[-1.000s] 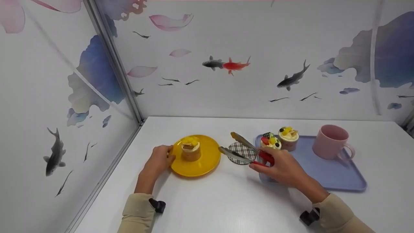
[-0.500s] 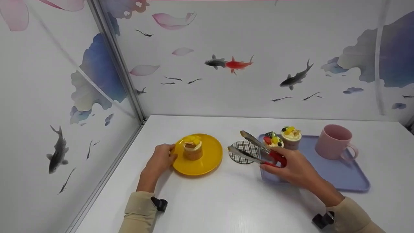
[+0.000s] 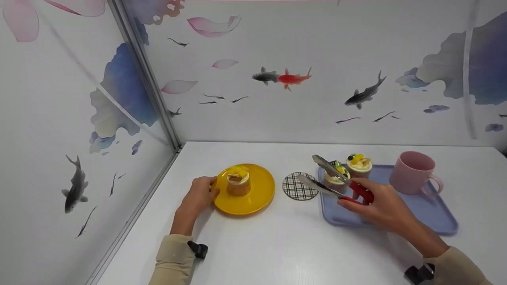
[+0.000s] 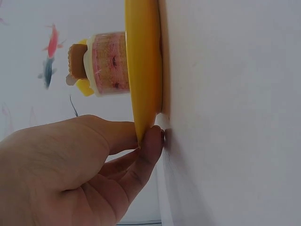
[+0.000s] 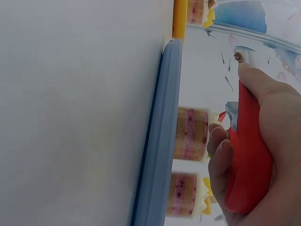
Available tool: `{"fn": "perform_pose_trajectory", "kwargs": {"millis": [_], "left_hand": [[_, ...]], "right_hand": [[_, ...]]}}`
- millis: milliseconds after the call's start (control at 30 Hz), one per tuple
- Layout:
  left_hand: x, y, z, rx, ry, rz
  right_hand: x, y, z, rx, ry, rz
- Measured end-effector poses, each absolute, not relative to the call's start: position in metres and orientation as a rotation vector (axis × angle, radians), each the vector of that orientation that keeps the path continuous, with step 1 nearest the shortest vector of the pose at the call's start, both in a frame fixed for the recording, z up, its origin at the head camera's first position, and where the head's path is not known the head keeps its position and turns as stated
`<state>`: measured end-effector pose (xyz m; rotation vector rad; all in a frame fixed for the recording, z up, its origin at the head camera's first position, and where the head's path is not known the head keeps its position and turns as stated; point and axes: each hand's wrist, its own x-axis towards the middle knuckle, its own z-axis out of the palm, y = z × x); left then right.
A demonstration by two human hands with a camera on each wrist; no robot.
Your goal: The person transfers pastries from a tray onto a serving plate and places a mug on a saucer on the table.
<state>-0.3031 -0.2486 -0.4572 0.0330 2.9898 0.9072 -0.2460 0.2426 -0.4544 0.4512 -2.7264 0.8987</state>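
Fingers [image 4: 149, 147] of the left hand [image 4: 75, 162] pinch the yellow plate [image 4: 143, 52], which carries one cake [image 4: 110, 63]; the left wrist view reveals a finger beneath the rim that the head view hides. Those of the right hand [image 3: 386, 206] curl round red-handled tongs [image 3: 325, 189], whose parted tips only the head view shows clearly.

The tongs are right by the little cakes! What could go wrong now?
The tongs, spread apart in the right hand, might bump the fruit on the nearer tray cake. The left hand pinches the yellow plate at one edge, so a sudden tug could topple the plate's cake. The pink mug shares the purple tray, so a careless swing might knock it.
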Motion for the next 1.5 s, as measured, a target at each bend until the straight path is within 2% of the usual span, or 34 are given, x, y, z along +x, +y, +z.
{"fn": "perform_pose_trajectory", "kwargs": {"millis": [833,1500], "left_hand": [[-0.303,-0.248,-0.456,0.020,2.979,0.904],[-0.304,-0.248,-0.457,0.016,2.990,0.910]], "right_hand": [[-0.259,0.269,-0.455,0.300,-2.711,0.762],[-0.261,0.273,-0.458,0.325,-2.746,0.776]]}}
